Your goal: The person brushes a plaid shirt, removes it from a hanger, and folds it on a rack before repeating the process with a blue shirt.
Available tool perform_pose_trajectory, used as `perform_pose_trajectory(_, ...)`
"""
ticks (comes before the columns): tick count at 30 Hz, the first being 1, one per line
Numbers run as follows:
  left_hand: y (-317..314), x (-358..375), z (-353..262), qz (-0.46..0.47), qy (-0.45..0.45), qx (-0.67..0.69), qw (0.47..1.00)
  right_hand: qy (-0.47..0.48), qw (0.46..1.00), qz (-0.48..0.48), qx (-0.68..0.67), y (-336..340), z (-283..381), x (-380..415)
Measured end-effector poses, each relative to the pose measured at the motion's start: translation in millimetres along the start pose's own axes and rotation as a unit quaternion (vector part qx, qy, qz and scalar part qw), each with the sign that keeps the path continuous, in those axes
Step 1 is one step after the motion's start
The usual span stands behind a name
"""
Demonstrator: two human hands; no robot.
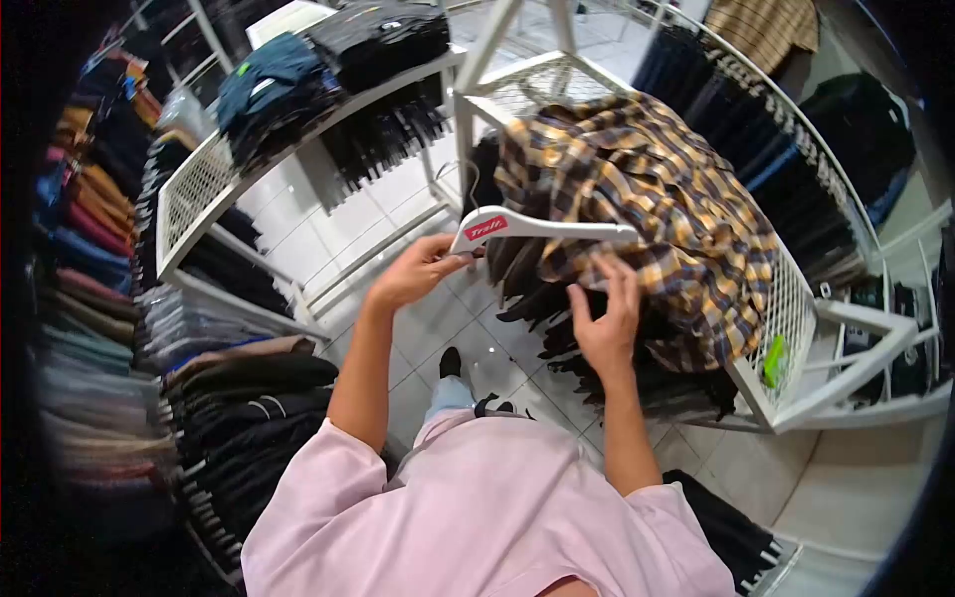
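Well, the white rack (788, 323) ahead has a mesh top, and a checked shirt (686, 189) lies heaped across it, with dark clothes (527, 303) hanging below. A bright green object (773, 361) sits near the top's near right corner. On the rack to the left (199, 194), teal folded clothes (269, 90) and a black stack (383, 40) lie along the top.

The left hand (423, 271) reaches forward, thumb and fingers pinching the left end of the hanger (557, 228). The right hand (609, 323) is raised palm-down near the hanger's other end, fingers spread — whether they touch the shirt, I can't tell.

The hanger is white with a red label and a metal hook, held over the rack's left edge, its right end across the shirt — rumpled yellow, navy and white checks.
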State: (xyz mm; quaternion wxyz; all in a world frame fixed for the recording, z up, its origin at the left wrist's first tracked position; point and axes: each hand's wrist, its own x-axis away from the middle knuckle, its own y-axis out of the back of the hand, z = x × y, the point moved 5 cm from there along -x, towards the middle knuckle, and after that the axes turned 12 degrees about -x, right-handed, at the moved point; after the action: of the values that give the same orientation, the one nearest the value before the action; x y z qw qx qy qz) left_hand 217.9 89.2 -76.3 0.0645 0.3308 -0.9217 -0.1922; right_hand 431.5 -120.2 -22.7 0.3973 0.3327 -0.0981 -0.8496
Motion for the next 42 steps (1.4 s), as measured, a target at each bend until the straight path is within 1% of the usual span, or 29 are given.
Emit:
perform_pose_trajectory(1,21.9,9.9,10.4,0.001,0.013,-0.006,1.000,0.071,0.994,-0.030,0.078,-2.4,2.4,-8.4)
perform_pose_trajectory(2,43.4,19.0,19.9,0.001,0.025,-0.012,1.000,0.110,0.984,-0.019,0.136,-11.6,-5.3,-15.6)
perform_pose_trajectory(3,60.0,27.6,27.7,0.001,0.037,-0.016,0.999,0.126,0.981,0.007,0.147,-23.0,-6.5,-23.1)
perform_pose_trajectory(5,87.6,43.9,35.4,-0.007,0.051,0.023,0.998,0.071,0.984,0.145,0.071,-53.1,-24.3,-33.0)
perform_pose_trajectory(6,101.5,49.4,46.7,-0.010,0.053,0.037,0.998,0.038,0.980,0.196,0.018,-69.8,-29.6,-38.1)
perform_pose_trajectory(7,115.4,54.5,59.4,-0.012,0.055,0.051,0.997,-0.013,0.955,0.290,-0.057,-88.4,-37.6,-41.9)
perform_pose_trajectory(8,129.9,59.2,76.4,-0.024,0.064,0.048,0.996,-0.086,0.924,0.330,-0.175,-114.0,-56.5,-34.5)
perform_pose_trajectory(9,145.0,62.4,92.9,-0.055,0.064,0.029,0.996,-0.161,0.872,0.364,-0.286,-137.5,-70.8,-25.8)
perform_pose_trajectory(11,171.2,69.4,126.0,-0.113,0.067,-0.010,0.991,-0.323,0.769,0.406,-0.373,-175.6,-62.5,-17.7)
perform_pose_trajectory(12,182.1,71.5,140.3,-0.153,0.070,-0.047,0.985,-0.350,0.757,0.387,-0.394,-198.2,-56.7,-13.2)
perform_pose_trajectory(13,193.5,73.8,155.0,-0.259,0.076,-0.127,0.955,-0.378,0.740,0.371,-0.414,-225.0,-61.1,-4.8)
perform_pose_trajectory(14,196.8,75.9,170.5,-0.358,0.084,-0.207,0.907,-0.381,0.731,0.358,-0.438,-252.7,-57.2,0.4)
perform_pose_trajectory(15,196.3,79.3,187.5,-0.448,0.091,-0.284,0.842,-0.386,0.721,0.344,-0.462,-280.5,-52.4,6.2)
perform_pose_trajectory(16,191.4,78.5,216.6,-0.473,0.124,-0.279,0.826,-0.391,0.725,0.340,-0.454,-309.7,-50.3,12.5)
perform_pose_trajectory(17,183.5,76.6,227.8,-0.444,0.186,-0.140,0.865,-0.395,0.729,0.335,-0.448,-339.3,-49.0,17.6)
perform_pose_trajectory(18,169.5,73.1,234.8,-0.404,0.242,0.004,0.882,-0.402,0.733,0.330,-0.440,-368.2,-48.6,22.2)
perform_pose_trajectory(21,139.2,66.6,233.7,-0.376,0.256,0.147,0.878,-0.431,0.710,0.307,-0.466,-435.6,-35.2,32.1)
perform_pose_trajectory(22,146.4,65.8,242.5,-0.386,0.245,0.153,0.876,-0.426,0.712,0.322,-0.455,-450.7,-29.1,31.7)
perform_pose_trajectory(24,165.5,64.7,261.6,-0.405,0.222,0.162,0.872,-0.441,0.696,0.337,-0.455,-477.1,-19.0,27.2)
perform_pose_trajectory(25,179.6,65.4,263.5,-0.394,0.234,0.159,0.874,-0.448,0.689,0.342,-0.455,-490.5,-16.4,25.3)
perform_pose_trajectory(26,194.9,65.0,265.4,-0.383,0.246,0.157,0.876,-0.450,0.667,0.376,-0.460,-505.4,-23.7,23.2)
perform_pose_trajectory(27,207.4,63.9,268.8,-0.372,0.257,0.155,0.879,-0.423,0.687,0.389,-0.445,-518.4,-28.1,16.9)
perform_pose_trajectory(29,219.5,59.9,289.1,-0.407,0.237,0.174,0.865,-0.367,0.723,0.412,-0.415,-541.1,-29.9,3.6)
perform_pose_trajectory(32,238.1,49.6,300.7,-0.444,0.201,0.203,0.849,-0.342,0.755,0.411,-0.380,-567.6,-18.7,-24.7)
perform_pose_trajectory(34,244.2,45.3,298.4,-0.437,0.208,0.171,0.858,-0.333,0.773,0.391,-0.371,-583.6,-9.3,-40.4)
perform_pose_trajectory(36,250.1,42.2,299.1,-0.417,0.209,0.166,0.869,-0.333,0.773,0.375,-0.388,-598.9,-2.2,-55.1)
perform_pose_trajectory(38,259.1,37.4,301.9,-0.433,0.169,0.171,0.869,-0.332,0.766,0.354,-0.421,-613.5,-0.9,-65.1)
perform_pose_trajectory(40,267.3,34.0,305.7,-0.448,0.130,0.175,0.867,-0.317,0.766,0.358,-0.429,-624.3,0.2,-73.4)
perform_pose_trajectory(42,278.0,30.3,308.1,-0.448,0.120,0.162,0.871,-0.303,0.775,0.360,-0.423,-633.3,5.2,-81.8)
